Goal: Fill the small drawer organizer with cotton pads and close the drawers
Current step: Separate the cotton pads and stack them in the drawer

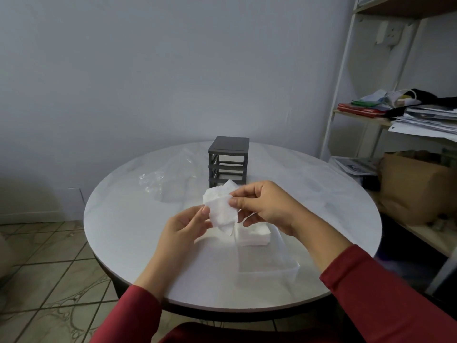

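Observation:
A small dark grey drawer organizer frame [228, 160] stands upright near the far side of the round white table [118, 219], its slots showing as bare openings. Both hands hold a loose bunch of white cotton pads [221, 206] above the table, in front of the organizer. My left hand [184, 227] pinches the bunch's lower left edge. My right hand [262, 206] pinches its right side with thumb and fingers. Beneath my right hand, a stack of white cotton pads [252, 235] lies on the table. A clear plastic drawer [268, 267] sits near the front, faint against the tabletop.
A crumpled clear plastic bag [168, 179] lies left of the organizer. At the right stands a white shelf unit [346, 78] with papers, books and a brown paper bag [415, 186]. Tiled floor [49, 268] lies at the left, below the table's edge.

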